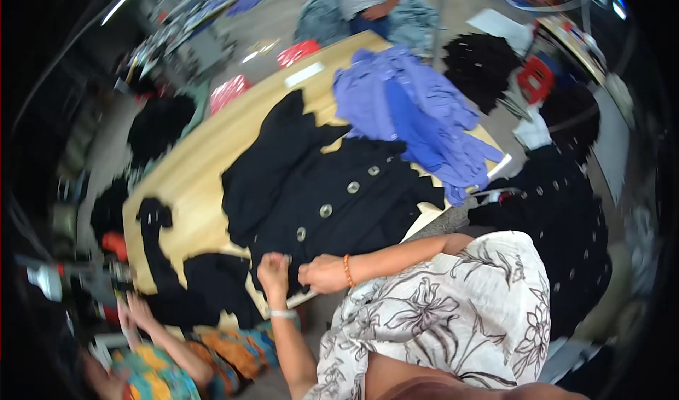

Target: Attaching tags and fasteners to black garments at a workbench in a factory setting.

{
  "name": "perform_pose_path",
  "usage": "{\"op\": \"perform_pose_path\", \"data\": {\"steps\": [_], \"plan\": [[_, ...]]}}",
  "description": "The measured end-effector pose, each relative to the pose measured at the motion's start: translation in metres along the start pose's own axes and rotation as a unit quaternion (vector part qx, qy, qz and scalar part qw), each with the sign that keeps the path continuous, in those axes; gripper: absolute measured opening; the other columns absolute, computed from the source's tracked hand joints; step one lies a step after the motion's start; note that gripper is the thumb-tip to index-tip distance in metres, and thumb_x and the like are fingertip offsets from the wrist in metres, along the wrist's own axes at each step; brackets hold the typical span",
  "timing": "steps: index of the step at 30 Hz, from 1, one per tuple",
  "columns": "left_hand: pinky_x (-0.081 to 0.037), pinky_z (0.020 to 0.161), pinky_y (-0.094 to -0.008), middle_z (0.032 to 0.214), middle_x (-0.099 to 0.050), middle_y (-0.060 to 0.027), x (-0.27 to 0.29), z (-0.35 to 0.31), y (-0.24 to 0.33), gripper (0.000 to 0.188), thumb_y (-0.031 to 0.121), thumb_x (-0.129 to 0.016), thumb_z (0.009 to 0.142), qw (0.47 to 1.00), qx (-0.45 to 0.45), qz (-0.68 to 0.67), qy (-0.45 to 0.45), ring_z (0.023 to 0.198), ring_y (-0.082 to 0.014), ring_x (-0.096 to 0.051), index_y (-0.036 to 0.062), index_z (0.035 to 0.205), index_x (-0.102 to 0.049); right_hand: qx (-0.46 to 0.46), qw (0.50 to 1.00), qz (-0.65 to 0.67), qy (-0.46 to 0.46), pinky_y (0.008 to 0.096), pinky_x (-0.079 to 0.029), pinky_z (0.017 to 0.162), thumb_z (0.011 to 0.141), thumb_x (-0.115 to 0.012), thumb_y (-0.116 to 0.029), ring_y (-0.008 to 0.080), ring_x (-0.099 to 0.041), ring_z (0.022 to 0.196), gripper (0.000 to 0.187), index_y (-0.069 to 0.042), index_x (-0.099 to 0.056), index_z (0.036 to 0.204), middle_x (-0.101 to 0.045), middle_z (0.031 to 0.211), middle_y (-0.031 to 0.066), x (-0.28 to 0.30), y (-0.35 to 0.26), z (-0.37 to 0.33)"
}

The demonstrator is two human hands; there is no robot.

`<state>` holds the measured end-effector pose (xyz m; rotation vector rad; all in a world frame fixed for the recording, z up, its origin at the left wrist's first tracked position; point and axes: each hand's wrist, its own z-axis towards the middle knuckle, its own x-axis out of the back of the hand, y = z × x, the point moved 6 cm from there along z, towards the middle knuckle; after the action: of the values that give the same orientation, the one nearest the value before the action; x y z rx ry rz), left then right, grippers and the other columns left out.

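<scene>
A black garment (pixel 339 188) with a row of large round rings or buttons lies spread on the pale wooden table (pixel 198 166). At its near edge my left hand (pixel 274 274) is closed, fingers curled; whatever sits in its pinch is too small to make out. Close by on the right, my right hand (pixel 325 273) is closed with its fingertips on the black cloth. A little dark fabric shows between the two hands.
Purple garments (pixel 410 110) are heaped at the table's far right. More black pieces (pixel 219 283) lie at the near left, beside a co-worker's hands (pixel 138 314). To my right hangs a black buttoned pile (pixel 559 223). Red bundles (pixel 298 52) stand beyond the far edge.
</scene>
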<state>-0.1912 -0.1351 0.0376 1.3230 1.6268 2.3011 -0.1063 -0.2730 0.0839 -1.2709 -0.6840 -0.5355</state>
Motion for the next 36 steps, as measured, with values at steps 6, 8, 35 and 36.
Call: {"op": "perform_pose_path", "data": {"steps": [6, 8, 35, 36], "plan": [[-0.048, 0.066, -0.0212, 0.079, -0.065, -0.0007, -0.002, -0.023, 0.010, 0.006, -0.002, -0.069, 0.085, 0.947, 0.059, -0.312, -0.053, 0.070, -0.0077, -0.059, 0.0012, 0.085, -0.064, -0.072, 0.988, -0.088, 0.102, 0.0433, -0.052, 0.062, 0.079, -0.056, -0.007, 0.0347, -0.066, 0.075, 0.015, 0.002, -0.059, 0.090, -0.063, 0.085, 0.0180, 0.002, -0.003, 0.015], [-0.042, 0.052, -0.0196, 0.078, -0.065, -0.0007, -0.006, -0.028, -0.002, 0.005, 0.002, -0.069, 0.086, 0.908, 0.176, -0.374, -0.076, 0.064, -0.0070, -0.056, 0.0027, 0.086, -0.063, -0.085, 0.984, -0.067, 0.142, 0.0429, -0.052, 0.061, 0.079, -0.056, -0.004, 0.0338, -0.066, 0.074, 0.017, 0.001, -0.055, 0.095, -0.061, 0.083, 0.0164, 0.003, -0.008, 0.014], [-0.049, 0.079, -0.0307, 0.094, -0.068, -0.0131, 0.017, -0.029, 0.008, 0.024, 0.002, -0.064, 0.084, 0.961, -0.230, -0.086, -0.131, 0.083, -0.0194, -0.063, -0.0091, 0.106, -0.065, -0.165, 0.953, -0.044, 0.249, 0.0464, -0.054, 0.068, 0.063, -0.060, -0.012, 0.0408, -0.066, 0.077, 0.022, 0.008, -0.064, 0.072, -0.065, 0.076, 0.0250, -0.014, 0.008, 0.012], [-0.049, 0.079, -0.0307, 0.094, -0.068, -0.0131, 0.012, -0.028, 0.012, 0.024, 0.002, -0.064, 0.084, 0.965, -0.206, -0.081, -0.141, 0.083, -0.0194, -0.063, -0.0091, 0.106, -0.065, -0.167, 0.948, -0.048, 0.266, 0.0464, -0.054, 0.068, 0.063, -0.060, -0.012, 0.0408, -0.066, 0.077, 0.022, 0.008, -0.064, 0.072, -0.065, 0.076, 0.0250, -0.013, 0.011, 0.013]]}}
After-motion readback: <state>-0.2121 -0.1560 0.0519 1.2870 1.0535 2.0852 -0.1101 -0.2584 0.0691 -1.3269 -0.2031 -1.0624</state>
